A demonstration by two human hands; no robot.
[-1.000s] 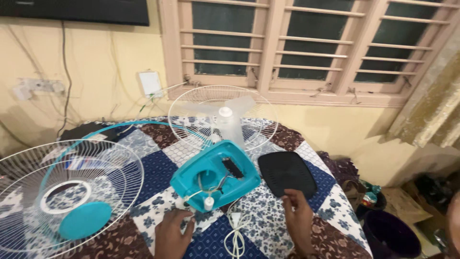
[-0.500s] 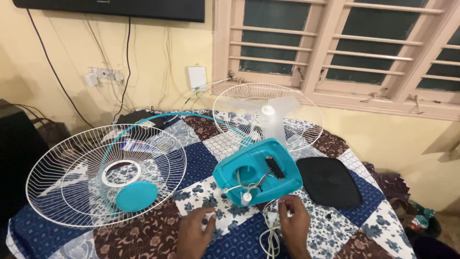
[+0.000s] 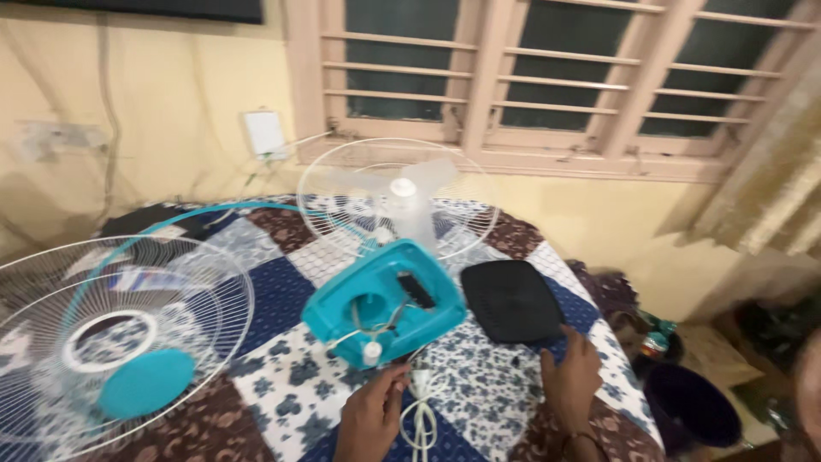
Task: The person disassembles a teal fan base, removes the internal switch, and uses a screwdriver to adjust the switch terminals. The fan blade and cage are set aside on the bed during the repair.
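Cord (image 3: 421, 411) lies beside left hand (image 3: 369, 419), ungripped.

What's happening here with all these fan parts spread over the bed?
A person has a fan taken apart on a patchwork quilt. Their left hand touches the white cord beneath the teal fan base, which lies tipped up. The right hand rests flat beside a black cover. A wire guard lies at left; the blade sits behind in another guard.
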